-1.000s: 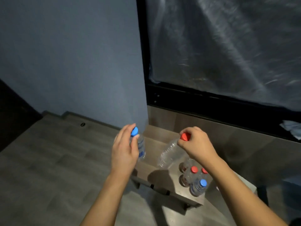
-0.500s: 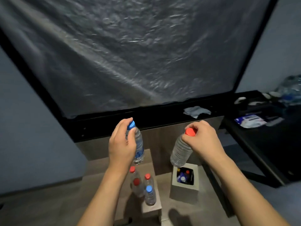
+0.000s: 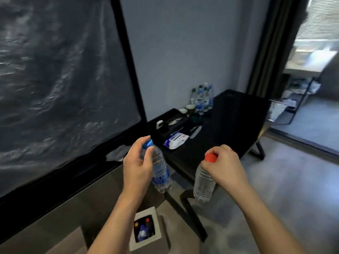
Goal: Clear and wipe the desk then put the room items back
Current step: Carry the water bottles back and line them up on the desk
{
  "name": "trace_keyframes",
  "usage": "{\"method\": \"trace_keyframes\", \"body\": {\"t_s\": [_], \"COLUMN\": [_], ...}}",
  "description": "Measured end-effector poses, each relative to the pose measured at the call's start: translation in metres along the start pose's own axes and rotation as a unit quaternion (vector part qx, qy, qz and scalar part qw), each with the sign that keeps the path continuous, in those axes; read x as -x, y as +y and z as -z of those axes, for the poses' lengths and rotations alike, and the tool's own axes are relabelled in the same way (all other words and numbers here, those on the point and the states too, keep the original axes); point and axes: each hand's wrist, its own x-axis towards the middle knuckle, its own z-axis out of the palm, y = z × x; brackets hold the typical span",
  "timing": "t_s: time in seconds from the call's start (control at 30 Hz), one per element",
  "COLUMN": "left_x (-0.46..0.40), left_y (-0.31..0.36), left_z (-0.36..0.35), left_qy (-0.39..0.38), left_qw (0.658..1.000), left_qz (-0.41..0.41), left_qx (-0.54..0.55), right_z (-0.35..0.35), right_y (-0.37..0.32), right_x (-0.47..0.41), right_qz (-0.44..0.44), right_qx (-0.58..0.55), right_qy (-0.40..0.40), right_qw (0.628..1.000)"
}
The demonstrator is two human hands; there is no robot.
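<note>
While aloft, bottles [image 3: 161,173] near desk [image 3: 229,129]

The black surface [image 3: 236,114] stands against the wall. At its far corner stands a cluster of water bottles [image 3: 202,98], with cups [image 3: 187,108] just beside them. A white wipes packet [image 3: 175,141] lies near the front-left edge. On the floor [image 3: 293,180] stands a white bin [image 3: 145,229].

Hotel room: desk [image 3: 238,114], complimentary water bottles [image 3: 201,98]
</note>
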Motion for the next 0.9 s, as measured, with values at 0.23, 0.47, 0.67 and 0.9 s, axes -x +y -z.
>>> {"method": "trace_keyframes", "body": {"t_s": [0.23,0.47,0.67,0.9], "left_x": [-0.046,-0.094,-0.163,-0.225], "left_y": [0.043,0.042,0.053,0.078], "left_z": [-0.157,-0.31,-0.434,-0.572], "left_qy": [-0.134,-0.233,-0.31,-0.324], "left_qw": [0.988,0.963,0.935,0.927], "left_qz": [-0.017,-0.024,-0.055,-0.073], "left_qx": [0.078,0.137,0.163,0.178], "right_z": [0.083,0.126,0.166,0.226], "right_y": [0.093,0.179,0.236,0.309], "right_x": [-0.047,-0.128,-0.227,-0.322], "right_qz": [-0.092,-0.17,-0.212,-0.22], "right_qx": [0.032,0.065,0.067,0.058], "right_qy": [0.087,0.129,0.122,0.184], "right_qw": [0.991,0.975,0.967,0.956]}}
